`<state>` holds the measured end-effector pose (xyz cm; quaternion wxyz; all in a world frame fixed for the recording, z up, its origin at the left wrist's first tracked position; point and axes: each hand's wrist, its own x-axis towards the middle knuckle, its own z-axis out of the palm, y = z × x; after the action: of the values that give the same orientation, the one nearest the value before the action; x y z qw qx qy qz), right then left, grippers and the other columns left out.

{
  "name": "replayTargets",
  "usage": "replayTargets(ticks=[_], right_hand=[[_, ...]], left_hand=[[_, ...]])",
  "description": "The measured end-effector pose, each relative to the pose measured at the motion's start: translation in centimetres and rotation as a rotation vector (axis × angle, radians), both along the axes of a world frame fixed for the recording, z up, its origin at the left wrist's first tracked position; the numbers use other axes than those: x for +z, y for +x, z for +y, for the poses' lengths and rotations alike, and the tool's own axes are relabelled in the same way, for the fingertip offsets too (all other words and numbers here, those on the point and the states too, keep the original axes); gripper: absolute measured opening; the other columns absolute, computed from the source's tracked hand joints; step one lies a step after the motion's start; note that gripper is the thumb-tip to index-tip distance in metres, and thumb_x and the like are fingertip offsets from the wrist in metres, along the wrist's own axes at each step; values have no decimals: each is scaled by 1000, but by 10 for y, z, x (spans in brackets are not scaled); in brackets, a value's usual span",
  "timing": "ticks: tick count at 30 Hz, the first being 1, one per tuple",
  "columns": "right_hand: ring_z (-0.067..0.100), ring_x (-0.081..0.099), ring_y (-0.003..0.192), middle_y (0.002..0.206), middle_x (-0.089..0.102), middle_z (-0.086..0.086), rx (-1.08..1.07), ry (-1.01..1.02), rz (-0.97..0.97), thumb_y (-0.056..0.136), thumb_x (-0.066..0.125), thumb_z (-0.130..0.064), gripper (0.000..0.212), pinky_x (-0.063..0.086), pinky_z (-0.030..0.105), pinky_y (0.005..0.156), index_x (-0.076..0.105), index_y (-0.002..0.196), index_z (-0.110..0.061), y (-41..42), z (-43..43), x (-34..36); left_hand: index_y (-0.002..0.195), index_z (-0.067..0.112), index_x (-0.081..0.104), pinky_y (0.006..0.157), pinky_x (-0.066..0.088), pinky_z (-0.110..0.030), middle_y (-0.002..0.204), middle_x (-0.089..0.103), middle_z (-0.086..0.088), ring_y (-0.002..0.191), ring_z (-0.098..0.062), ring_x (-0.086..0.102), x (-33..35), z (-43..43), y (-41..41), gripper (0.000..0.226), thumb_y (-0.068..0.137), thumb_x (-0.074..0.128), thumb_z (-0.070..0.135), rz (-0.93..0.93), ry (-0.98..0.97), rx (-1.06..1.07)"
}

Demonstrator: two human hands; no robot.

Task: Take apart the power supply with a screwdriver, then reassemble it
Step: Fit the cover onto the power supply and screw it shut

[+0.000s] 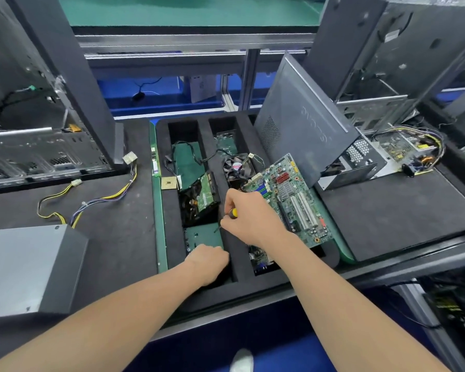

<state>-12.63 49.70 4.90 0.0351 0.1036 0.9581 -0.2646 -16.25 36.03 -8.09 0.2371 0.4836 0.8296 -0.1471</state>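
Your right hand (249, 218) is curling round the screwdriver (234, 212) over the foam tray's (172, 237) near edge. Your left hand's (208, 257) fingers are hiding inside it, grip unclear. The power supply (24, 267) is sitting at the bench's (118, 210) near-left corner.

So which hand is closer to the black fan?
Right. The right hand, holding the screwdriver, is just in front of the fan; the left hand is farther back, toward the person.

Single view: wide-angle cam on my head, facing forward and down onto bench. Close range: my left hand (208, 260) and right hand (249, 218) mid-frame at arm's length, over black foam compartment tray (172, 232). Frame edges bowed.
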Motion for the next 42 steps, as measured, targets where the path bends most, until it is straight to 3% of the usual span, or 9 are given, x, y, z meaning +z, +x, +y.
replayTargets(ticks=[4, 9, 14, 18, 21, 26, 29, 34, 42], right_hand=[[22, 61, 71, 80, 61, -2, -100, -33, 72, 89, 68, -23, 11, 55, 39, 61, 58, 93, -21, -3, -3, 8], [18, 60, 74, 75, 66, -1, -220, -105, 311, 87, 71, -20, 9, 46, 33, 65, 66, 83, -14, -26, -26, 36], [15, 62, 82, 88, 70, -3, -169, -217, 488, 102, 63, -29, 18, 46, 31, 74, 69, 91, -15, -65, -82, 72], [1, 60, 70, 81, 70, -9, -85, -302, 550, 106, 58, -31, 25, 39, 21, 65, 62, 94, -10, -90, -135, 94], [7, 66, 66, 73, 69, -10, -8, -350, 538, 107, 56, -32, 26, 47, 27, 62, 56, 95, -9, -101, -183, 102], [9, 63, 62, 72, 68, -4, 112, -341, 491, 107, 54, -35, 23, 43, 23, 55, 55, 95, -16, -110, -259, 101], [6, 65, 60, 75, 71, -6, 185, -348, 439, 107, 54, -37, 22, 46, 18, 54, 54, 95, -20, -109, -293, 99], [17, 69, 66, 80, 74, -5, 246, -356, 378, 108, 53, -35, 23, 57, 41, 65, 54, 97, -16, -106, -327, 98], [12, 68, 62, 76, 74, -8, 263, -374, 351, 107, 54, -34, 22, 56, 34, 62, 52, 93, -17, -103, -348, 97]], left_hand=[[121, 1, 60, 79, 51, -44, 121, 60, -20, 108, -42, 66, 19, -1, -10, 26, 95, 56, -1, -99, 16, 88], [101, 14, 66, 83, 58, -41, 103, 66, -5, 92, -28, 67, 83, -32, -46, 9, 92, 66, 16, -217, 345, 309], [86, 18, 74, 74, 52, -22, 80, 74, 6, 77, -10, 69, 149, -115, -81, 7, 86, 80, 20, -196, 742, 529], [81, 27, 77, 64, 43, -10, 74, 75, 13, 70, 0, 66, 172, -207, -99, 8, 86, 83, 25, -144, 926, 751], [77, 33, 74, 67, 46, -14, 74, 75, 16, 67, 3, 68, 170, -274, -103, 18, 88, 82, 21, -102, 1022, 906], [82, 30, 78, 77, 62, -31, 76, 78, 9, 73, -10, 76, 160, -352, -88, 10, 84, 85, 22, -138, 1109, 1019], [83, 31, 78, 75, 61, -28, 79, 79, 6, 74, -12, 77, 155, -378, -78, 11, 82, 86, 23, -176, 1179, 1045], [92, 19, 80, 69, 56, -17, 79, 79, -2, 77, -16, 77, 147, -405, -70, 11, 85, 86, 16, -222, 1352, 1128], [86, 25, 81, 71, 53, -14, 79, 79, 1, 77, -13, 76, 127, -423, -67, 11, 85, 83, 14, -241, 1355, 1161]])
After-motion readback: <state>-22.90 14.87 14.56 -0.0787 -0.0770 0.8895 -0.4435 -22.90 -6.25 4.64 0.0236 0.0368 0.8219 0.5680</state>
